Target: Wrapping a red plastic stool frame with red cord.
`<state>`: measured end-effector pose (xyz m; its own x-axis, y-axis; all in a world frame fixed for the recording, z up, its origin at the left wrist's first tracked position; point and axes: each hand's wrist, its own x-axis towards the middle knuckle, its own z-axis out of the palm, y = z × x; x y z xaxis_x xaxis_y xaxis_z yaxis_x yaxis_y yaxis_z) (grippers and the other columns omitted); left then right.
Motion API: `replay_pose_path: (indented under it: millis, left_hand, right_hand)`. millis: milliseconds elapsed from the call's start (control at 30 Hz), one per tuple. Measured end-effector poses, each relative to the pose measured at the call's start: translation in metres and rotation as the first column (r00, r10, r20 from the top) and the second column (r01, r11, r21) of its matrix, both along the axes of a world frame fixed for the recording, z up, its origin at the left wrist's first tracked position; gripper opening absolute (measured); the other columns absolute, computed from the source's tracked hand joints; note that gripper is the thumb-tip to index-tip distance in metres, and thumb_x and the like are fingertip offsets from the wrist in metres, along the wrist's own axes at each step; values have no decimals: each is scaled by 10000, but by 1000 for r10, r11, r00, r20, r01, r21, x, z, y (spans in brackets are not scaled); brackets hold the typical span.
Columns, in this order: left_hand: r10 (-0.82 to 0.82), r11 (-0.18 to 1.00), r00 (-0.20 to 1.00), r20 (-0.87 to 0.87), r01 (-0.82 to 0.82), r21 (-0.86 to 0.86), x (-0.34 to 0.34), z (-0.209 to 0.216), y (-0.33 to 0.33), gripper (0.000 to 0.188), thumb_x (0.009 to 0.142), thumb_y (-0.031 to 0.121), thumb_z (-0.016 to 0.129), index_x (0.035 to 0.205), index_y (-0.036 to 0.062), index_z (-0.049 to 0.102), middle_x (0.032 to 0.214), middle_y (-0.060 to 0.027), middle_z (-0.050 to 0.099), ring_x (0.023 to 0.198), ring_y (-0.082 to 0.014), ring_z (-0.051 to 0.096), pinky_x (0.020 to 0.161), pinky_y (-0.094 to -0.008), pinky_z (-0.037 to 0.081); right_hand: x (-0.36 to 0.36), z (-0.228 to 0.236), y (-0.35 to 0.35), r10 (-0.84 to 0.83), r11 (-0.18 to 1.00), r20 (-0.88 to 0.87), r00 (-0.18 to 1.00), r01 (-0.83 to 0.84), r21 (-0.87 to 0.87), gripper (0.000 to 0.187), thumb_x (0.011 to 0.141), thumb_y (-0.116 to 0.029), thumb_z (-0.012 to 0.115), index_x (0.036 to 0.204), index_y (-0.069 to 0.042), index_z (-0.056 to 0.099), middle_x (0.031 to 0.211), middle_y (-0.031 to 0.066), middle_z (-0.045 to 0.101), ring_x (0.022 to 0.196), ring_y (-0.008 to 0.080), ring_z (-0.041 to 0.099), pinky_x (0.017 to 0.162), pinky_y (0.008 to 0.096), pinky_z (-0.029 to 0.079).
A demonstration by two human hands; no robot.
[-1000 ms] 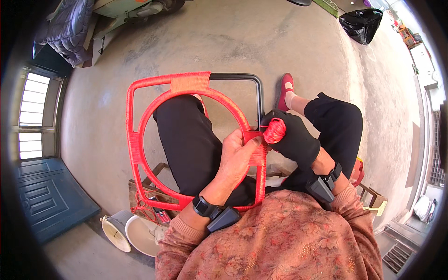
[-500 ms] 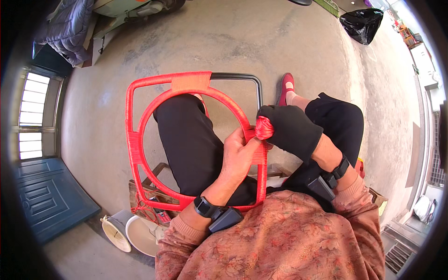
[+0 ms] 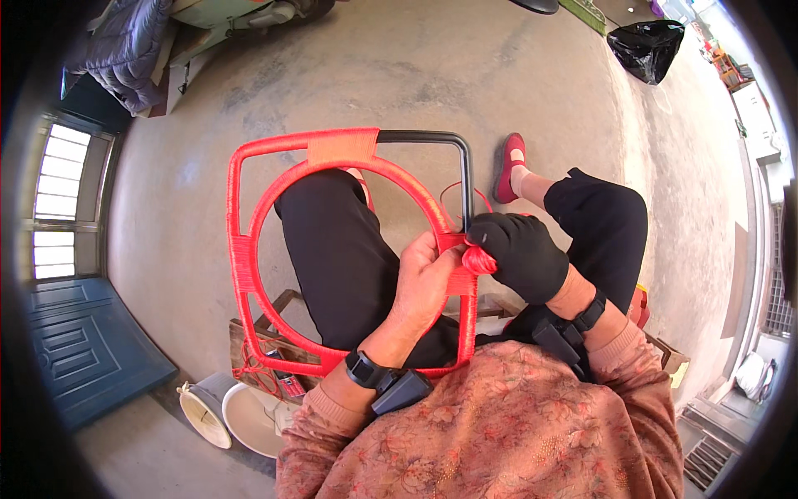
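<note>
"Where's the frame (image 3: pixel 342 150)?"

"My left grip (image 3: pixel 426 281) has it, closed on its right side with the thumb on top, at the red band (image 3: pixel 460 283) where the ring (image 3: pixel 264 200) joins the outer edge. From there it spreads leftward over my left leg (image 3: pixel 328 241)."

"And your right grip (image 3: pixel 524 258)?"

"Gloved in black, curled shut on the red bundle (image 3: pixel 480 261), just right of my left grip. It sits right at the frame's edge, so the two almost meet. Some of its fingertips are hidden."

"Which edge is unwrapped?"

"The black bar (image 3: pixel 465 179). It runs away from my right grip, rounds the far corner and turns left until the red wrapping takes over."

"Room to move?"

"Plenty ahead of both grips: the floor (image 3: pixel 416 79) stretches well past the far edge. A loose strand (image 3: pixel 485 198) loops beside the bar, just beyond my right grip. Further right of that grip is my bent right leg (image 3: pixel 611 208), with a red shoe (image 3: pixel 504 179) ahead."

"And toward your body?"

"Tight. The near corner comes up against my flowered top (image 3: pixel 499 416), and my left wrist crosses the near edge. Well left of that wrist, beyond the frame, stands a white bucket (image 3: pixel 249 420)."
</note>
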<state>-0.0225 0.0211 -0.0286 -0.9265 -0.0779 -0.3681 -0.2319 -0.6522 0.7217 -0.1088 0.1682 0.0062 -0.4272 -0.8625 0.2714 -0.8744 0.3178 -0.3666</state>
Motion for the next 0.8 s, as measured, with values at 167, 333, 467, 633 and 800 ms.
replay_pose_path:
  millis: [167, 333, 467, 633, 800]
  left_hand:
    - [27, 997, 997, 79, -32, 66, -1, 9, -3, 167, 963, 113, 512, 1007, -23, 599, 904, -41, 645, 792, -86, 609, 708, -228, 489]
    - [20, 999, 996, 92, -16, -49, -3, 1, 0, 220, 983, 186, 513, 987, -18, 597, 865, -48, 642, 755, -103, 623, 681, -229, 501]
    - [-3, 1000, 995, 100, 1, 16, -4, 4, -1, 196, 984, 149, 494, 1027, -20, 584, 924, -114, 671, 795, -183, 667, 699, -298, 547]
    - [-24, 1000, 991, 133, 24, -1, -6, 12, -4, 198, 979, 172, 506, 996, -14, 573, 902, -139, 672, 765, -225, 677, 685, -319, 551]
    - [-34, 999, 993, 116, 31, 30, -7, 15, -5, 186, 962, 176, 541, 977, -7, 573, 900, -142, 672, 757, -220, 678, 691, -321, 557]
  right_hand:
    - [3, 0, 4, -14, 997, 55, 998, 18, -68, 401, 659, -13, 665, 1037, -77, 546, 981, 106, 635, 804, 297, 627, 663, 391, 502]
    - [2, -3, 7, -84, 993, 176, 981, 98, -72, 344, 668, -17, 727, 972, -70, 577, 912, 98, 651, 788, 279, 651, 662, 351, 510]
    - [5, -15, 12, -183, 863, 752, 634, 469, -186, 179, 769, -19, 679, 922, -44, 590, 774, 69, 639, 644, 173, 629, 618, 307, 501]
    - [6, -17, 36, -44, 691, 981, 189, 715, -107, 102, 830, -54, 643, 899, -38, 570, 785, 89, 630, 637, 143, 585, 606, 284, 490]
    - [12, -13, 41, 242, 635, 962, 127, 729, -256, 89, 889, -135, 543, 896, -51, 514, 786, 91, 564, 659, 162, 544, 589, 317, 477]
